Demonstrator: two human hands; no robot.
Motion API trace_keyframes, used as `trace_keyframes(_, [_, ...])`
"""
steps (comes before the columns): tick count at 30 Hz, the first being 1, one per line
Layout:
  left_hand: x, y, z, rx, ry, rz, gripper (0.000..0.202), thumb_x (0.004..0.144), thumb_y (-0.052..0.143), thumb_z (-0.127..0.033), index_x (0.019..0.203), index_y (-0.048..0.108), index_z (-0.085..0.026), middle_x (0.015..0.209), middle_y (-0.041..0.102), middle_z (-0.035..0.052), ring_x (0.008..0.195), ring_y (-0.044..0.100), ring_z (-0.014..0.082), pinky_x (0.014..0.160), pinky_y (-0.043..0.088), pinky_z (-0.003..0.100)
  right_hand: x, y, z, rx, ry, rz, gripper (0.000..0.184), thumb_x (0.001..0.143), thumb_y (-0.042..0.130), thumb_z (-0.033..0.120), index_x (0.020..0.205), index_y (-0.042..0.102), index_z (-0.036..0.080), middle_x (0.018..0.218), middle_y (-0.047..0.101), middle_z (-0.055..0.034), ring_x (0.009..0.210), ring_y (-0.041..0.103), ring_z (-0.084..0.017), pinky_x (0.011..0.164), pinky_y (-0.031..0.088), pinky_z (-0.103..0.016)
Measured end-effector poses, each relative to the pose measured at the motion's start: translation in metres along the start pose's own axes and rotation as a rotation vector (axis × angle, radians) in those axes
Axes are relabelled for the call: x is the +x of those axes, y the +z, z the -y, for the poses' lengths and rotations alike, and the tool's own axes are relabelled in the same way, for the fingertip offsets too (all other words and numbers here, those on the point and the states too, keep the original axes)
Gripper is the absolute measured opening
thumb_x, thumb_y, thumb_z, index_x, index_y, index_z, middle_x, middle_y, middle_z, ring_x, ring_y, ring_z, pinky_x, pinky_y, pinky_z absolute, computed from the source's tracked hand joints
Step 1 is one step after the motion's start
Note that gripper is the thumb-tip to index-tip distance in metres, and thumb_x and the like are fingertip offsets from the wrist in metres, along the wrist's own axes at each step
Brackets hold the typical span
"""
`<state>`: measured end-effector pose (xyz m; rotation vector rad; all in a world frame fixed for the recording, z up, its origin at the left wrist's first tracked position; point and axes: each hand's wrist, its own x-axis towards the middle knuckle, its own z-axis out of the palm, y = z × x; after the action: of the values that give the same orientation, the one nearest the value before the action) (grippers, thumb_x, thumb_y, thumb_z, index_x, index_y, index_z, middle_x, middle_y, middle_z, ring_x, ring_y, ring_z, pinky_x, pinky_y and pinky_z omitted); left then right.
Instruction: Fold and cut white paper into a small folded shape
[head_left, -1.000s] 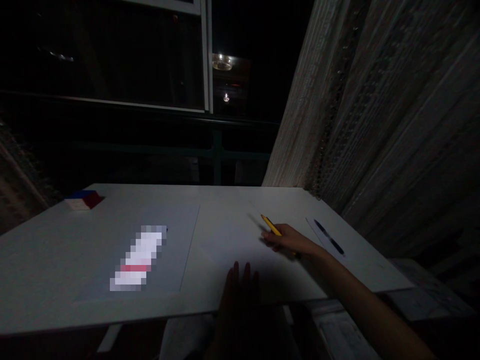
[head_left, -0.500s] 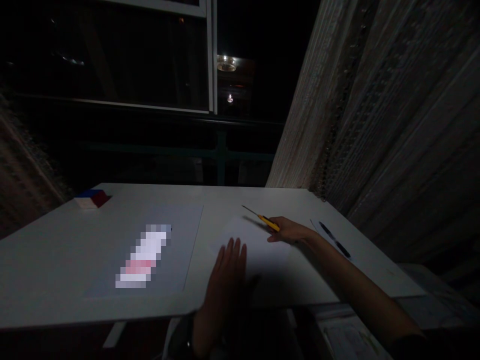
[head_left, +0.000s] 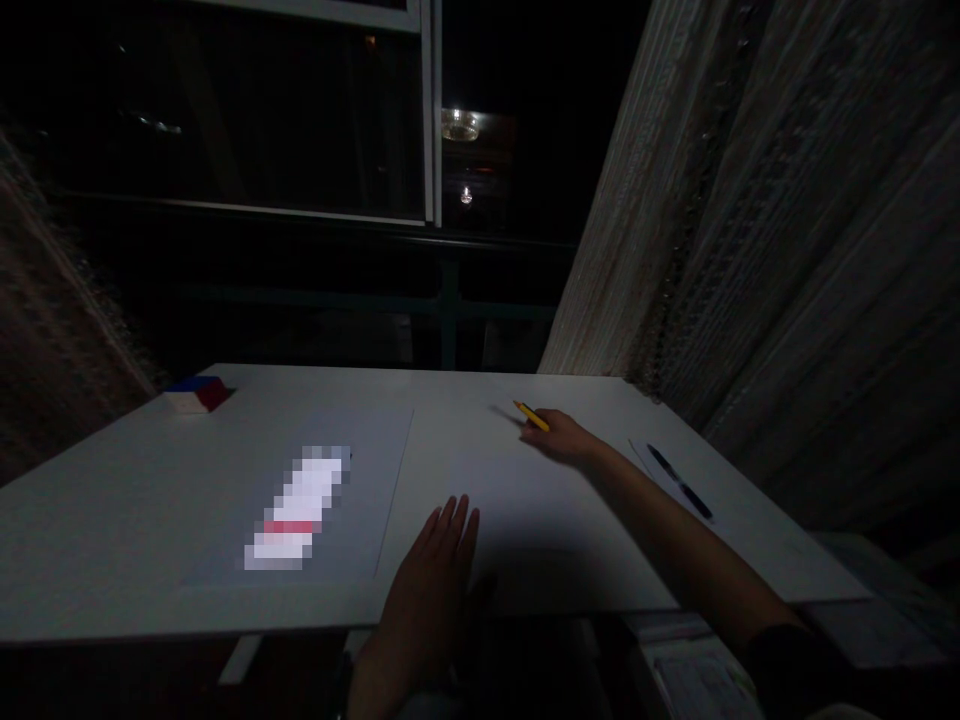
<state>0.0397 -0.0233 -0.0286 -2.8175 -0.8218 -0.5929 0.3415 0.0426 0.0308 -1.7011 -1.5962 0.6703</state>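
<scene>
The scene is very dark. My right hand (head_left: 561, 436) reaches out over the white table (head_left: 135, 490) and is closed on a thin yellow tool (head_left: 531, 415), perhaps a craft knife, whose tip points to the far left. My left hand (head_left: 433, 568) lies flat near the table's front edge, fingers stretched out and close together, pressing on a white sheet (head_left: 517, 500). A larger pale sheet (head_left: 330, 490) with a blurred patch lies to the left of both hands.
A dark pen (head_left: 679, 481) rests on the table to the right of my right arm. A small red, blue and white block (head_left: 196, 393) sits at the far left corner. A curtain (head_left: 750, 230) hangs at the right; a dark window (head_left: 300, 120) is behind.
My right hand has moved away from me toward the table's far side with the yellow tool. My left hand has come forward onto the table and shifted left.
</scene>
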Motion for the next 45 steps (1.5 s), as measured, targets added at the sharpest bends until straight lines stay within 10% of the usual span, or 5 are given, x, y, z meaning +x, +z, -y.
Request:
trace_keyframes(6, [0.002,-0.006,-0.004,0.012,0.02,-0.022,0.053,0.084,0.047,-0.038,0.134,0.03,-0.042,0.146,0.024,0.003,0.127,0.029,0.0357,0.094,0.038,0.05,-0.024,0.003,0.018,0.926,0.134,0.122,0.036,0.073,0.06,0.043,0.1,0.048,0.022,0.054,0.045,0.0072,0.038,0.034,-0.006,0.036,0.026,-0.018])
trace_keyframes(12, [0.005,-0.005,-0.008,0.016,0.031,-0.004,0.051,0.084,0.049,-0.038,0.132,0.034,-0.044,0.14,0.034,0.0021,0.126,0.029,0.0377,0.092,0.037,0.054,-0.043,0.016,0.035,1.276,0.386,0.162,0.022,0.085,0.046,0.039,0.09,0.05,0.018,0.052,0.042,0.0061,0.034,0.029,-0.004,0.033,0.023,-0.015])
trace_keyframes(22, [0.011,0.009,-0.014,0.001,0.024,-0.042,0.05,0.083,0.048,-0.041,0.132,0.038,-0.035,0.136,0.04,0.0072,0.125,0.034,0.0314,0.095,0.036,0.049,-0.066,0.038,0.055,1.066,0.286,-0.062,0.024,0.069,0.067,0.025,0.081,0.047,0.018,0.058,0.053,0.003,0.051,0.058,-0.014,0.048,0.05,-0.027])
trace_keyframes(32, [0.017,0.012,-0.017,-0.025,0.117,-0.015,0.045,0.088,0.038,-0.042,0.13,0.041,-0.026,0.138,0.039,0.0041,0.127,0.034,0.0258,0.102,0.03,0.046,-0.071,0.035,0.015,0.427,0.115,-0.604,0.04,0.064,0.066,0.052,0.059,0.049,0.016,0.045,0.05,0.0034,0.039,0.05,-0.011,0.035,0.038,-0.021])
trace_keyframes(45, [0.023,0.011,-0.024,-0.051,0.06,-0.002,0.045,0.087,0.038,-0.044,0.127,0.046,-0.024,0.134,0.045,0.0042,0.124,0.037,0.0284,0.1,0.03,0.05,-0.154,0.022,0.007,0.564,0.105,-0.534,0.043,0.066,0.069,0.045,0.095,0.056,0.016,0.082,0.069,-0.01,0.064,0.067,-0.023,0.054,0.056,-0.032])
